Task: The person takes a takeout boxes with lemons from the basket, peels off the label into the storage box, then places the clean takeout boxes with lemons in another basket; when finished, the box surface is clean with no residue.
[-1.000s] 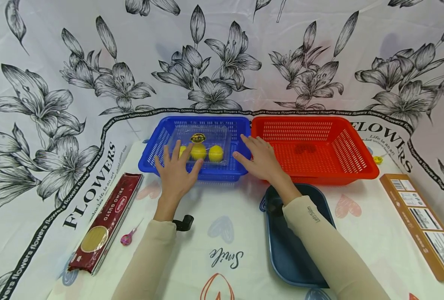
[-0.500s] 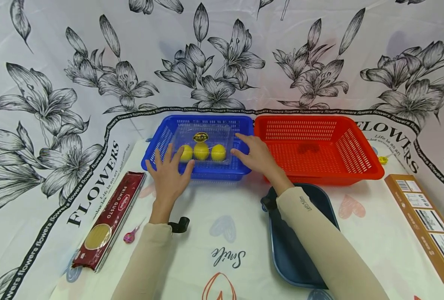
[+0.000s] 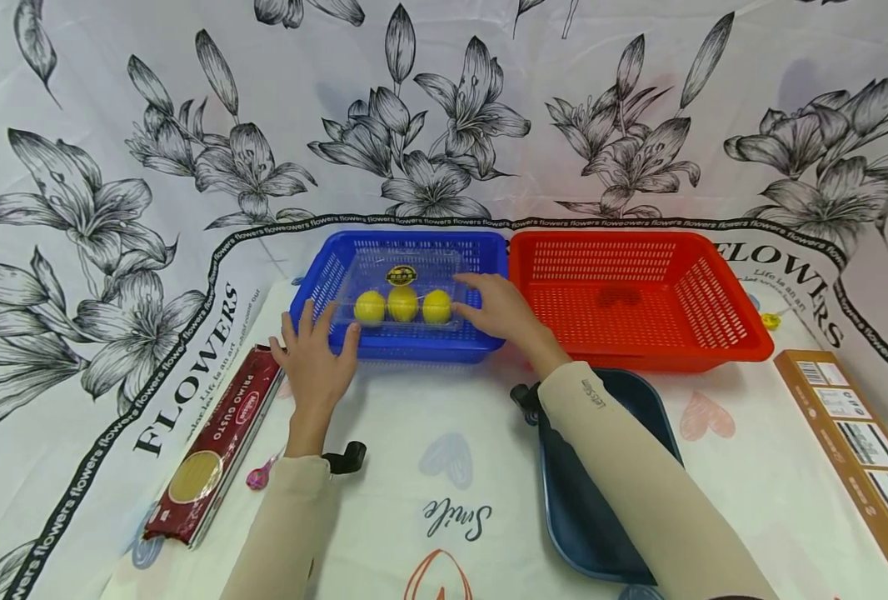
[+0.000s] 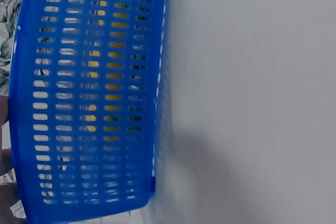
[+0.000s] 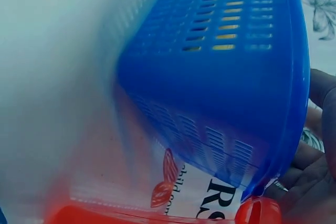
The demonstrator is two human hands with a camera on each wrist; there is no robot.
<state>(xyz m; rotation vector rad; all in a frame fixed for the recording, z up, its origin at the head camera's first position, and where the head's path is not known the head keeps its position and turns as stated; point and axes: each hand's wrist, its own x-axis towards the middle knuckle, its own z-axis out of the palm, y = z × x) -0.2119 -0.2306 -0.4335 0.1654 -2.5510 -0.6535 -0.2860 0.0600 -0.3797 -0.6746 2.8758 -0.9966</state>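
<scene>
A clear plastic box (image 3: 421,287) with a black-and-gold label and three lemon-like yellow fruits (image 3: 402,304) sits inside the blue basket (image 3: 406,346). My right hand (image 3: 506,310) reaches over the basket's right side, its index finger and thumb at the box's right end; whether they touch it I cannot tell. Spread fingers mark my left hand (image 3: 316,362), which is at the basket's front-left corner, apart from the box and holding nothing. In the left wrist view, yellow shows through the slots of the blue basket (image 4: 100,161). Fingers (image 5: 304,166) appear beyond its rim in the right wrist view.
A red basket (image 3: 639,354) adjoins on the right. Below my right forearm lies a dark blue tray (image 3: 564,525). At left are a red pasta packet (image 3: 219,450) and a lollipop (image 3: 259,477); at right, a brown carton (image 3: 849,450) and a small yellow item (image 3: 770,321).
My left hand has drawn left and slightly down, away from the clear box. My right hand has moved left to the box's right end. The box remains in the blue basket.
</scene>
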